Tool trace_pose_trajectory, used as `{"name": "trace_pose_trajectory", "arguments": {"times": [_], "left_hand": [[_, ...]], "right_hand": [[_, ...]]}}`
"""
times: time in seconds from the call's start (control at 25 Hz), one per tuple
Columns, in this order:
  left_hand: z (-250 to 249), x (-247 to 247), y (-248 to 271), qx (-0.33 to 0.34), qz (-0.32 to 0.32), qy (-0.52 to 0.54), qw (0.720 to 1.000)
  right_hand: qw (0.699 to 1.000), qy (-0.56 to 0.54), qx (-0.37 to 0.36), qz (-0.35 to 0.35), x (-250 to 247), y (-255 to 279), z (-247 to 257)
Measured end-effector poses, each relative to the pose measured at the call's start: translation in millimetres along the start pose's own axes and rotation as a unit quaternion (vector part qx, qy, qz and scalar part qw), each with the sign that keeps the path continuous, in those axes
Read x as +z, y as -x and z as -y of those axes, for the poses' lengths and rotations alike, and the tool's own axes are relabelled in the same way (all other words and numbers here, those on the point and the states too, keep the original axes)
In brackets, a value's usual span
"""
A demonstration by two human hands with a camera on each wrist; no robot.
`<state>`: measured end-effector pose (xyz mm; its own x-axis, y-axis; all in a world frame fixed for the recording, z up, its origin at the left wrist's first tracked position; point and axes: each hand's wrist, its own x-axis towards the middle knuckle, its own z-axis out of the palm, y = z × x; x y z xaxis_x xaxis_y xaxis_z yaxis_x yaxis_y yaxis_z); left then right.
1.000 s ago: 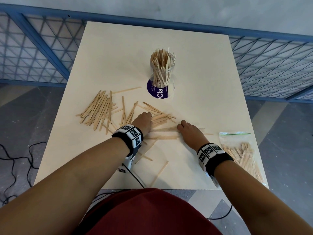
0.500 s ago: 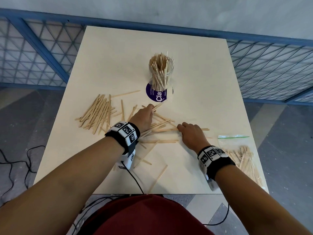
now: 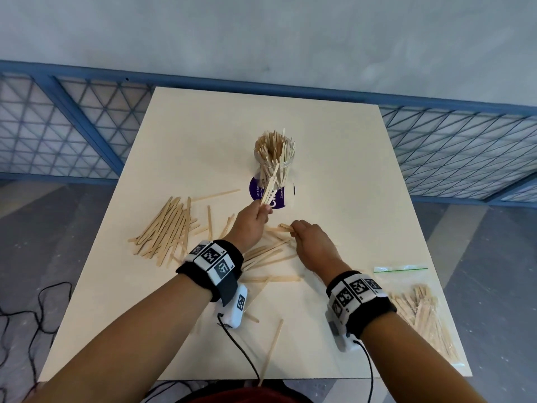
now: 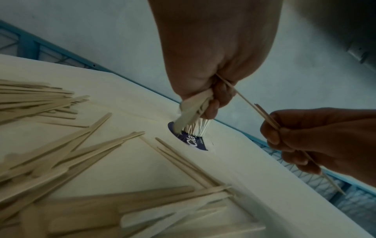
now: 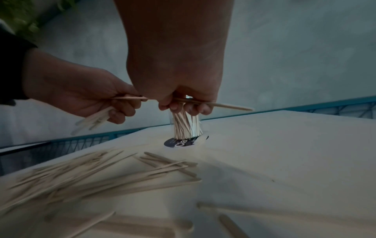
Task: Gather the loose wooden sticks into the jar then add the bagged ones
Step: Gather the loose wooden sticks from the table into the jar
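Note:
A clear jar (image 3: pixel 274 164) packed with wooden sticks stands upright on a purple round label (image 3: pixel 255 189) mid-table. My left hand (image 3: pixel 255 218) is lifted off the table and grips a small bundle of sticks (image 3: pixel 270 184) that points up toward the jar. Just to its right, my right hand (image 3: pixel 305 231) pinches a few thin sticks (image 5: pixel 223 105) above the table. Loose sticks (image 3: pixel 165 228) lie in a pile at the left, and more loose sticks (image 3: pixel 267 254) lie scattered under both hands. A clear zip bag of sticks (image 3: pixel 421 309) lies at the right front corner.
The cream table (image 3: pixel 348 170) ends close in front of me, with single sticks (image 3: pixel 271 347) near that edge. A blue mesh railing (image 3: pixel 453 152) runs behind and beside the table. Black cables (image 3: pixel 37 309) trail on the floor at the left.
Both hands have lifted off the table with sticks in them. The left hand has moved up and forward toward the jar, its bundle now tilted upright. The camera view has tipped upward.

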<state>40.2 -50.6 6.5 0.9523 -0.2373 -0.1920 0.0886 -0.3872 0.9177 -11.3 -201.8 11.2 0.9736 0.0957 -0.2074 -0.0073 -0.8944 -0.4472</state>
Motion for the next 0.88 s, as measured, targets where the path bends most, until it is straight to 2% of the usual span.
{"name": "trace_pose_trajectory", "arguments": {"times": [0.16,0.32,0.4,0.52,0.6,0.72,0.8,0.88], "left_hand": [[-14.9,-13.1,-28.6,0.008,-0.035,0.049,0.998],[-31.2,-8.2,-43.4,0.024,0.001,0.055,0.998],[-39.7,-11.5,-53.0,0.002,-0.010,0.125,0.992],[-61.3,-30.2,-74.0,-0.037,-0.075,0.273,0.958],[-78.2,-45.5,-88.7,-0.051,-0.101,0.373,0.921],[-98.8,-56.7,-110.8,-0.031,-0.133,0.469,0.873],[-108.5,-58.5,-122.8,0.000,-0.151,0.484,0.862],[-108.9,-55.1,-132.8,0.029,-0.162,0.474,0.865]], "right_hand": [[0.998,-0.054,0.001,0.015,-13.9,-11.8,8.5],[0.991,-0.125,-0.010,0.050,-21.0,-33.5,20.4],[0.985,-0.173,-0.020,0.024,-28.3,-45.0,23.4],[0.963,-0.257,0.001,-0.085,-46.0,-66.7,16.3],[0.917,-0.364,0.026,-0.164,-64.0,-83.6,13.9],[0.827,-0.507,0.024,-0.242,-97.4,-107.3,23.2],[0.769,-0.577,0.006,-0.274,-113.3,-122.2,32.7],[0.733,-0.613,0.006,-0.293,-115.4,-136.0,39.2]]}}
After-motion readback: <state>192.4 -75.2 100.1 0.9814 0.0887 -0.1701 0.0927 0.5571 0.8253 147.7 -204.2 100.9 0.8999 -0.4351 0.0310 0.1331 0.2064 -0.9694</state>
